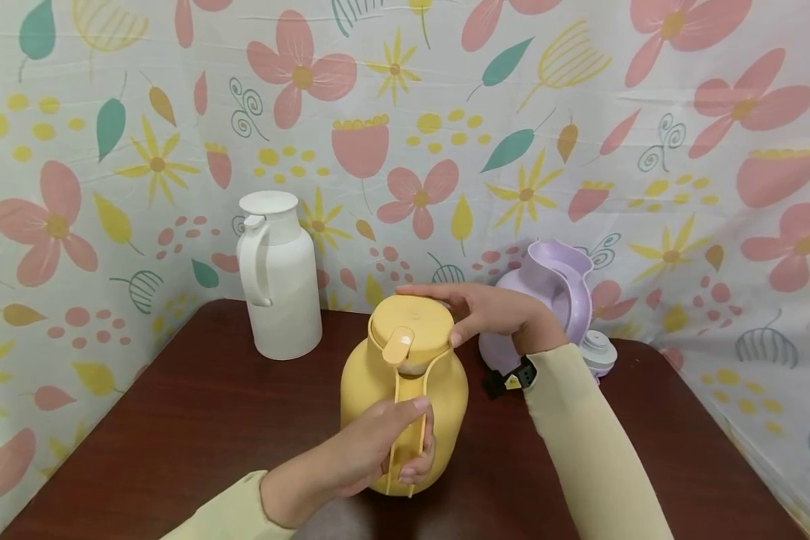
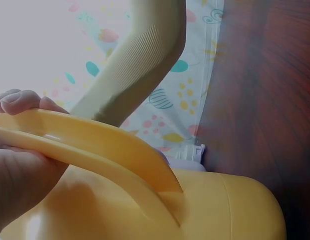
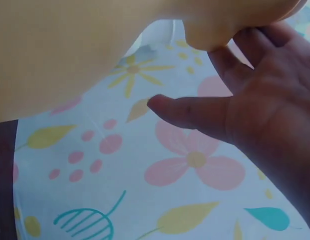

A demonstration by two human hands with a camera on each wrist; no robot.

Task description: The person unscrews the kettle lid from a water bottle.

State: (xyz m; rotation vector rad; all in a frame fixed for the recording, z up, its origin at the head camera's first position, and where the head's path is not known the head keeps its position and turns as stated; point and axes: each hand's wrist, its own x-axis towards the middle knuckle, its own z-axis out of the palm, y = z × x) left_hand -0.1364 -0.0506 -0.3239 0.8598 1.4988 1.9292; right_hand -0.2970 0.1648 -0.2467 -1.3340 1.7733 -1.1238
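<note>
A yellow vacuum jug (image 1: 445, 405) stands upright on the dark table, its round lid (image 1: 412, 324) in place and a thumb lever (image 1: 399, 345) facing me. My left hand (image 1: 378, 442) grips the jug's handle (image 2: 120, 155), thumb on one side and fingers wrapped round the other. At the lid's right and far side, my right hand (image 1: 482, 311) reaches with extended fingers. The right wrist view shows those fingers (image 3: 239, 65) touching the jug near its spout (image 3: 209, 40), while the thumb (image 3: 189, 110) is held out straight. The far fingertips are partly hidden behind the lid.
A white jug (image 1: 285, 289) with a lid stands at the back left. Behind my right forearm is a lilac jug (image 1: 506, 337), partly hidden, with a white and lilac stopper (image 1: 598, 351) beside it. A flower-print curtain (image 1: 418, 150) hangs behind the table (image 1: 196, 420).
</note>
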